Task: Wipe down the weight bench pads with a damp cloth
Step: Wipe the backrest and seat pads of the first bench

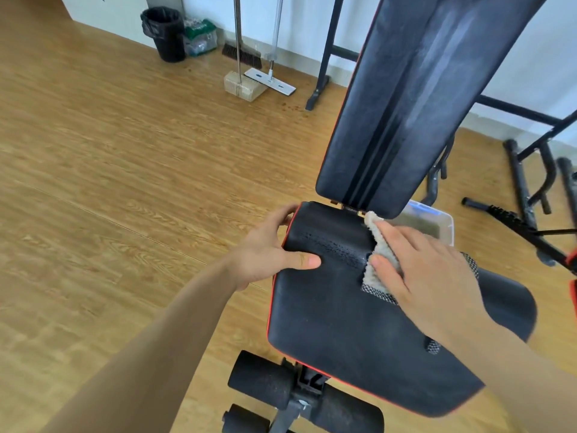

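Note:
The black seat pad [343, 323] with red piping fills the lower middle of the view; wet streaks show near its far end. The raised black back pad [415, 98] rises behind it. A beige and grey cloth [379, 245] lies on the seat pad's far right part. My right hand [431, 276] presses flat on the cloth with straight fingers. My left hand [268, 248] holds the seat pad's far left edge, thumb lying on top and fingers wrapped over the side.
A clear plastic tub [437, 223] stands on the wooden floor right of the bench hinge. Black foam leg rollers [262, 379] sit below the seat. A black bin [164, 32], broom [240, 54] and flat mop [270, 79] stand by the far wall. A black metal rack [530, 182] lies at right.

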